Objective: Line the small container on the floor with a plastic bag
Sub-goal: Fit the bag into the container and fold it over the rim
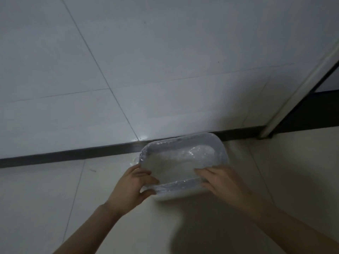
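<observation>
Resting on the pale floor tiles, hard against the dark skirting strip at the foot of the tiled wall: one small container, rounded-rectangular, translucent, its long axis running left to right and rising slightly toward the right. Fitted: one clear plastic bag, sunk into the cavity and folded outward over the rim along the far side and both ends; film is gathered in wrinkles on the near rim. Left hand: at the near-left corner, thumb and fingers pinched on the bag's edge where it overhangs the rim. Right hand: at the near-right corner, fingers curled over the rim and pressing film down; whether it pinches the film or merely holds it flat cannot be told. Both hands lie on the near long side, one at each end, the container directly ahead of them, neither hand nearer. Judgement: lining nearly complete; the remaining pull runs toward the person, down over the near edge.
</observation>
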Action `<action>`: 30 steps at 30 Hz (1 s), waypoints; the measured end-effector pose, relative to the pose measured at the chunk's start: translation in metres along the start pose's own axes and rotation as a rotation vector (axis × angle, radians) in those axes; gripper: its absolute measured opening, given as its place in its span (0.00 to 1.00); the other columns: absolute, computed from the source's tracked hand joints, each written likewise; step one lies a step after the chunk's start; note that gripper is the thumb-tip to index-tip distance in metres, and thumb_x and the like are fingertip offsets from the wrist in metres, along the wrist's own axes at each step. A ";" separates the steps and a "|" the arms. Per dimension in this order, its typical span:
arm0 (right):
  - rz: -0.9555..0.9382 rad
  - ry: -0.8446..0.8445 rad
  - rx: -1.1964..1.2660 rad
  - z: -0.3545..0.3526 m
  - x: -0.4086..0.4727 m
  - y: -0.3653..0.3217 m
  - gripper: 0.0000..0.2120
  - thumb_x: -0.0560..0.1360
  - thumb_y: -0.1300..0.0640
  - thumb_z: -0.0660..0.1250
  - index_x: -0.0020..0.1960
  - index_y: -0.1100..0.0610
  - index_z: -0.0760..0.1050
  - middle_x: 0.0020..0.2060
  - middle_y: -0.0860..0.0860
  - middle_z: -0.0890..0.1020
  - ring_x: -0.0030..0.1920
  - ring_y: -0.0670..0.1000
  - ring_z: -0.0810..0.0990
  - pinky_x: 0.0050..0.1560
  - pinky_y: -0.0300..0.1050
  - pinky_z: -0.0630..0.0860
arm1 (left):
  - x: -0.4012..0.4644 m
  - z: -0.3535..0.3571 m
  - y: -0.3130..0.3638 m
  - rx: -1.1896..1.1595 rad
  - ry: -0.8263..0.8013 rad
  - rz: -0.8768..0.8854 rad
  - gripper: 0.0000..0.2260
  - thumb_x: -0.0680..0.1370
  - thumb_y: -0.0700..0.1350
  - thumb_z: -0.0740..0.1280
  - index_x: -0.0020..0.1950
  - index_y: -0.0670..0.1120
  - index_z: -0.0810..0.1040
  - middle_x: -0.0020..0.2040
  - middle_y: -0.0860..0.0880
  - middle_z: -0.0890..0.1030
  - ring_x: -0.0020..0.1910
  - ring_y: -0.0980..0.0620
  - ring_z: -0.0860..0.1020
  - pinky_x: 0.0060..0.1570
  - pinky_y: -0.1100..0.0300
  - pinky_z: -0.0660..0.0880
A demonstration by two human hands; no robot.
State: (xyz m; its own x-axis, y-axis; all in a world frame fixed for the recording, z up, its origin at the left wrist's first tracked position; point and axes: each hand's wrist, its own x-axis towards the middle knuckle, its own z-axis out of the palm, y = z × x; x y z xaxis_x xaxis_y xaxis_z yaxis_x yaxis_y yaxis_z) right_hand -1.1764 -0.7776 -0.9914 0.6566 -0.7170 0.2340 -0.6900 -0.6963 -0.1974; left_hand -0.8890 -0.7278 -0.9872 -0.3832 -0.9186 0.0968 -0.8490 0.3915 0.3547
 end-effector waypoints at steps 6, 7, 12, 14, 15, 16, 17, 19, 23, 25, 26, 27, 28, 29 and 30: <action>0.004 0.070 -0.094 0.015 -0.011 0.009 0.15 0.58 0.58 0.76 0.42 0.52 0.75 0.30 0.48 0.81 0.34 0.51 0.79 0.36 0.44 0.72 | -0.016 0.023 -0.003 -0.059 0.139 -0.101 0.08 0.67 0.51 0.71 0.46 0.55 0.80 0.44 0.59 0.84 0.55 0.60 0.73 0.68 0.69 0.51; 0.023 0.074 -0.069 0.012 -0.010 0.007 0.17 0.59 0.53 0.73 0.46 0.52 0.76 0.33 0.47 0.82 0.38 0.50 0.78 0.40 0.43 0.69 | -0.017 0.025 -0.001 -0.070 0.158 -0.106 0.12 0.66 0.51 0.72 0.49 0.56 0.79 0.48 0.58 0.84 0.58 0.60 0.72 0.69 0.66 0.51; 0.105 0.051 0.250 -0.011 0.012 -0.027 0.30 0.61 0.40 0.67 0.60 0.51 0.73 0.47 0.47 0.82 0.51 0.45 0.71 0.51 0.40 0.70 | -0.018 0.022 0.004 -0.100 0.244 -0.133 0.25 0.65 0.62 0.69 0.61 0.58 0.74 0.66 0.57 0.71 0.71 0.56 0.61 0.71 0.57 0.47; 0.098 0.003 0.287 -0.007 0.023 -0.040 0.29 0.61 0.42 0.70 0.60 0.51 0.74 0.48 0.48 0.83 0.50 0.47 0.76 0.47 0.40 0.74 | -0.018 0.025 0.001 -0.087 0.252 -0.158 0.23 0.65 0.63 0.68 0.59 0.59 0.74 0.65 0.57 0.72 0.71 0.56 0.61 0.71 0.56 0.48; 0.085 -0.015 0.258 -0.001 0.027 -0.045 0.28 0.61 0.44 0.72 0.59 0.51 0.75 0.47 0.48 0.84 0.48 0.49 0.79 0.45 0.39 0.75 | -0.018 0.026 -0.001 -0.098 0.257 -0.182 0.22 0.65 0.63 0.68 0.57 0.58 0.75 0.64 0.57 0.74 0.71 0.56 0.61 0.70 0.56 0.49; 0.078 -0.032 0.213 0.004 0.029 -0.049 0.26 0.61 0.47 0.73 0.57 0.51 0.76 0.45 0.48 0.85 0.45 0.50 0.81 0.42 0.41 0.77 | -0.019 0.028 -0.003 -0.122 0.266 -0.210 0.20 0.65 0.62 0.68 0.54 0.57 0.76 0.62 0.56 0.75 0.70 0.57 0.62 0.69 0.56 0.51; 0.079 -0.040 0.168 0.010 0.031 -0.052 0.23 0.60 0.50 0.75 0.54 0.51 0.77 0.42 0.48 0.85 0.42 0.51 0.82 0.37 0.42 0.78 | -0.020 0.031 -0.006 -0.149 0.282 -0.229 0.18 0.65 0.62 0.68 0.50 0.56 0.76 0.60 0.56 0.76 0.69 0.57 0.64 0.68 0.55 0.55; 0.087 -0.032 0.083 0.020 0.030 -0.053 0.17 0.59 0.56 0.75 0.46 0.51 0.77 0.34 0.47 0.84 0.35 0.52 0.82 0.28 0.42 0.76 | -0.022 0.036 -0.010 -0.185 0.313 -0.236 0.14 0.66 0.61 0.69 0.44 0.54 0.75 0.58 0.55 0.78 0.67 0.57 0.67 0.63 0.51 0.63; 0.007 -0.054 -0.061 0.029 0.028 -0.052 0.16 0.52 0.60 0.78 0.35 0.52 0.74 0.26 0.47 0.78 0.28 0.50 0.78 0.23 0.38 0.69 | -0.021 0.044 -0.010 -0.192 0.341 -0.244 0.13 0.65 0.59 0.71 0.41 0.54 0.72 0.55 0.53 0.79 0.66 0.57 0.68 0.60 0.48 0.67; 0.021 -0.134 -0.060 0.022 0.032 -0.056 0.18 0.52 0.58 0.79 0.36 0.53 0.74 0.28 0.48 0.79 0.30 0.51 0.78 0.24 0.39 0.70 | -0.021 0.043 -0.006 -0.206 0.328 -0.279 0.15 0.63 0.60 0.71 0.43 0.56 0.72 0.58 0.56 0.77 0.68 0.64 0.63 0.64 0.47 0.64; 0.025 -0.160 -0.009 0.017 0.035 -0.057 0.17 0.55 0.55 0.79 0.40 0.54 0.74 0.32 0.49 0.81 0.35 0.52 0.79 0.28 0.41 0.73 | -0.021 0.040 -0.002 -0.261 0.325 -0.302 0.18 0.62 0.61 0.71 0.47 0.58 0.72 0.60 0.59 0.75 0.68 0.68 0.60 0.67 0.49 0.61; 0.035 -0.193 0.064 0.010 0.038 -0.056 0.18 0.59 0.50 0.76 0.45 0.54 0.75 0.38 0.49 0.82 0.41 0.52 0.79 0.36 0.43 0.74 | -0.022 0.036 0.001 -0.347 0.340 -0.324 0.22 0.60 0.62 0.72 0.51 0.60 0.72 0.63 0.61 0.72 0.68 0.70 0.58 0.68 0.55 0.59; 0.059 -0.193 0.156 0.001 0.042 -0.055 0.20 0.62 0.45 0.73 0.50 0.53 0.75 0.44 0.50 0.82 0.46 0.52 0.78 0.43 0.45 0.74 | -0.021 0.030 0.004 -0.441 0.375 -0.350 0.25 0.60 0.62 0.73 0.54 0.61 0.73 0.65 0.62 0.69 0.68 0.70 0.59 0.68 0.61 0.59; 0.083 -0.120 0.217 -0.008 0.046 -0.053 0.23 0.64 0.41 0.69 0.54 0.52 0.74 0.47 0.50 0.81 0.49 0.51 0.76 0.48 0.45 0.72 | -0.019 0.024 0.005 -0.516 0.427 -0.380 0.26 0.61 0.62 0.73 0.57 0.61 0.73 0.67 0.63 0.68 0.67 0.69 0.61 0.66 0.65 0.60; 0.100 0.003 0.217 -0.016 0.053 -0.048 0.24 0.65 0.40 0.68 0.56 0.52 0.74 0.49 0.51 0.81 0.50 0.50 0.74 0.50 0.44 0.70 | -0.015 0.017 0.005 -0.557 0.476 -0.411 0.24 0.64 0.61 0.71 0.59 0.59 0.74 0.67 0.63 0.67 0.66 0.69 0.63 0.65 0.65 0.63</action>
State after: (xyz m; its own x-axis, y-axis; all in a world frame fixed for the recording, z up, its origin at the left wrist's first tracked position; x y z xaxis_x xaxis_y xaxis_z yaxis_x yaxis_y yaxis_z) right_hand -1.1135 -0.7812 -0.9542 0.5876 -0.7826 0.2058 -0.6694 -0.6130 -0.4198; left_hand -0.8937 -0.7113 -1.0031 0.2175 -0.9559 0.1973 -0.5360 0.0520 0.8426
